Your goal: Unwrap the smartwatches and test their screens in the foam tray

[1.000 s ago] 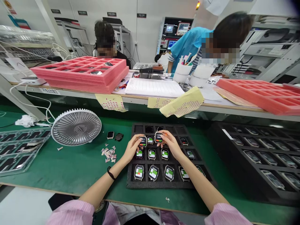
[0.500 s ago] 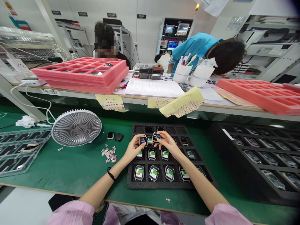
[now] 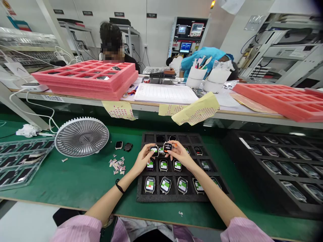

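Between the fingers of my left hand [image 3: 143,159] is a smartwatch [image 3: 153,151] without a strap, its screen lit green and white. My right hand [image 3: 179,154] grips a second smartwatch [image 3: 167,148], whose screen is dark with some text and a touch of orange. Both hands are over the back half of a black foam tray [image 3: 174,199]. Its compartments hold several strapless watches, many with green and white screens, such as the watch [image 3: 165,185] in the front row. My hands hide part of the tray's second row.
Left of the tray lie two watch bodies [image 3: 123,146] and a heap of small paper scraps [image 3: 117,166]. A round fan [image 3: 82,137] stands farther left, beside a clear tray [image 3: 32,174]. Another black tray of watches [image 3: 277,188] is at right. Pink foam trays [image 3: 87,88] rest on the shelf.
The watch in my left hand has gone from a dark text screen to green and white. My hands have barely moved. A person in blue across the bench has bent lower.
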{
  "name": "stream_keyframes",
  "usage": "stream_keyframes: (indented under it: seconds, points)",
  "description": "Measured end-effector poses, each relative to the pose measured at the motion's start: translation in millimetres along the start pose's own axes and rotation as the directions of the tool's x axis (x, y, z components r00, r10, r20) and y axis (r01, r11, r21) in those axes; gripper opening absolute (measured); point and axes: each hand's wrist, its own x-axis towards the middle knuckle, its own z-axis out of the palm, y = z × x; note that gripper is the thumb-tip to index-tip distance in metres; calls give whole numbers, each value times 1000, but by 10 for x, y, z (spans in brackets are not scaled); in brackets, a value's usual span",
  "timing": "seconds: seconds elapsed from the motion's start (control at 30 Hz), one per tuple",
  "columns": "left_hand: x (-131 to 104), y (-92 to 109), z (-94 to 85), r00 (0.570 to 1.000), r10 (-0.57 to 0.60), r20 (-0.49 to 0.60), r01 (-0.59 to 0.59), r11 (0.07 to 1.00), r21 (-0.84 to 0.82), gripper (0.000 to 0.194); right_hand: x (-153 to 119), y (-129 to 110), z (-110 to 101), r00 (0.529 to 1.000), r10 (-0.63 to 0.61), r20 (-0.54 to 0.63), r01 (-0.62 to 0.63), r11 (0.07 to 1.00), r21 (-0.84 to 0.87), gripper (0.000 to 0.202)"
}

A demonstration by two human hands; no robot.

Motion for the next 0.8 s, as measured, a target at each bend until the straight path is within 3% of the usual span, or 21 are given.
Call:
stream_keyframes:
  seconds: [0.5,0.8]
  points:
    - [2,44,8,1000,-30,-6,30,999,15,40,-6,-84,10,995,47,-86,-51,998,-40,32]
    - [-16,72,36,1000,23,-14,-21,994,105,43,5,-20,17,999,36,5,-36,999,16,45]
